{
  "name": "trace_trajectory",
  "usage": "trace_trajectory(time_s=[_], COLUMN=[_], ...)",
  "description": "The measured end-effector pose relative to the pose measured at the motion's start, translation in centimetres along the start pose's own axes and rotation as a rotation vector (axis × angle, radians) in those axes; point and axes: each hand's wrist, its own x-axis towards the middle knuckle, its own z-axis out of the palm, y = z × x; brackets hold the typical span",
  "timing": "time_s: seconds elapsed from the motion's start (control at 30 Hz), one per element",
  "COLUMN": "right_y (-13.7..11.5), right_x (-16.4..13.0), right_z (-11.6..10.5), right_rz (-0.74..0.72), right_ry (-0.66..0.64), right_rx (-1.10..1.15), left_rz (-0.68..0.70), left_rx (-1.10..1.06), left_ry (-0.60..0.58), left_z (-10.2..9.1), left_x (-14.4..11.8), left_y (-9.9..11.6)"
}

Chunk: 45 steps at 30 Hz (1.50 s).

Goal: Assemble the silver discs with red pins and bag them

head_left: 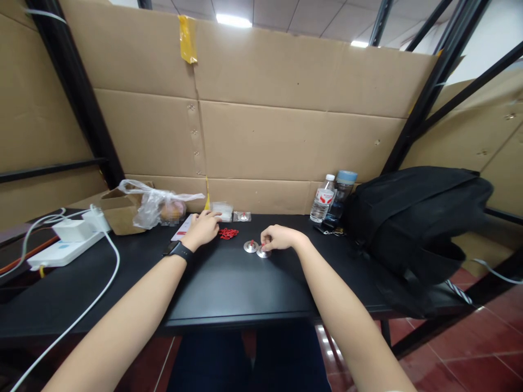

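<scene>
Near the far edge of the black bench, toward its middle, both bare hands rest on the surface. The right hand has its fingers curled together, pinching the top of a small silver disc that lies flat on the bench. A second silver disc, with a tiny red piece at its centre, lies just beside the first on its left, the two almost touching. The left hand, with a black wristband on the wrist, lies palm down with fingers loosely together, the fingertips reaching a small clear packet at the far edge; whether they grip it I cannot tell. A bundle of red string lies just beside this hand, between it and the discs. Another small clear packet with a silver piece inside lies by the far edge. Toward the far left corner stand a cardboard box and a crumpled plastic bag, with a white power strip and its cables nearer the left edge. Along the far edge to the right stand two bottles, and a black backpack fills the right end.
</scene>
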Motion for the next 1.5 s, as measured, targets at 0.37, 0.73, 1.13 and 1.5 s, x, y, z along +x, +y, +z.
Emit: trace_trajectory(time_s=[0.37, 0.73, 1.13, 1.5], right_y=[-0.3, -1.4, -0.7, -1.5], right_x=[-0.2, -0.7, -0.1, 1.2], right_z=[-0.2, -0.4, 0.2, 0.3], right_rz=[0.014, 0.005, -0.029, -0.263], right_ry=[-0.037, -0.030, 0.004, 0.584], right_rx=[0.020, 0.011, 0.026, 0.543], left_rz=[0.112, 0.467, 0.438, -0.070], left_rx=[-0.039, -0.148, -0.142, -0.958], left_ry=[0.000, -0.148, -0.193, 0.054], left_z=[-1.0, -0.2, -0.6, -0.6], left_x=[0.4, -1.6, -1.4, 0.2], left_y=[1.2, 9.8, 9.2, 7.7])
